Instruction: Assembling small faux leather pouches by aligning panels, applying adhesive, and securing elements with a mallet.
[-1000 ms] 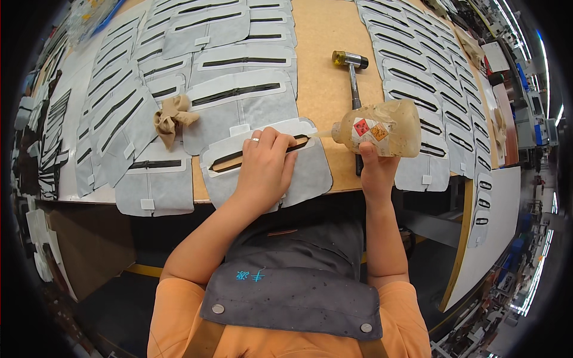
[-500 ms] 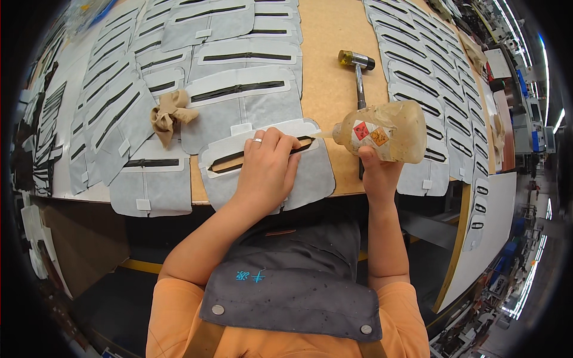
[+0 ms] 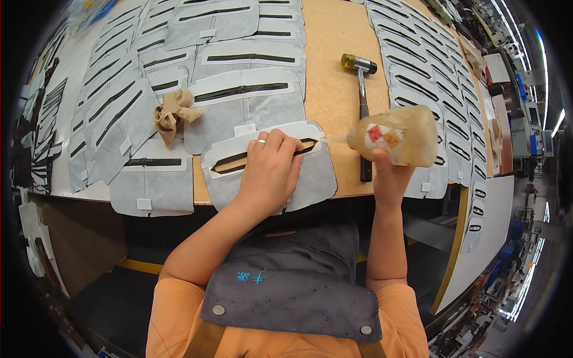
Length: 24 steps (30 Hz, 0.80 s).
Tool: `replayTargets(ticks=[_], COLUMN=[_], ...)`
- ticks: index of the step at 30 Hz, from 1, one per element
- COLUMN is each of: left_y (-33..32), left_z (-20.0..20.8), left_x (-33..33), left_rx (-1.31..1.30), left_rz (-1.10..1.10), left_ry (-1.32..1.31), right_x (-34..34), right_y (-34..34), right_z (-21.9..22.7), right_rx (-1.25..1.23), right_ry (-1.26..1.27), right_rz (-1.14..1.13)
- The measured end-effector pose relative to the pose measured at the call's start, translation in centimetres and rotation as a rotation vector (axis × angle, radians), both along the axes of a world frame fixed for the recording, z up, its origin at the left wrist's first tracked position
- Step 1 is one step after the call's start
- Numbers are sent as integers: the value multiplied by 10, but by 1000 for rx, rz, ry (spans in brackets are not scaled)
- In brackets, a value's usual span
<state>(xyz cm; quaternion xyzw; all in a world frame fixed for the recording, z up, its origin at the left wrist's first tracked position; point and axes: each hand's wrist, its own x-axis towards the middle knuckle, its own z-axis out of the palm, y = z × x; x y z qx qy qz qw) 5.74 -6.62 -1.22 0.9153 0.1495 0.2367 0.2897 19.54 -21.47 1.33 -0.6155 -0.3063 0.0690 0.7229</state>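
Left hand (image 3: 270, 169) lies flat, palm down (fingers spread); right hand (image 3: 387, 176) grips, raised.

Head-worn fisheye, steeply downward, close

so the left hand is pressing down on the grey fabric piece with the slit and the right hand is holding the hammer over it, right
Not quite. In the head view the right hand holds a squeeze bottle, its nozzle aimed at the slit; the hammer lies untouched on the table. The left hand does press on the grey fabric piece.
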Motion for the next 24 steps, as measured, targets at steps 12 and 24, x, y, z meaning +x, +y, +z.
replayTargets(ticks=[12, 24], left_y=[1, 1], left_z=[0, 0], left_x=[1, 2], left_rx=[-58, -60], left_rz=[17, 22], left_ry=[-19, -18], right_x=[-15, -22], right_y=[-13, -15], right_z=[-18, -30], right_rx=[79, 101], right_ry=[144, -38], right_rz=[-80, 75])
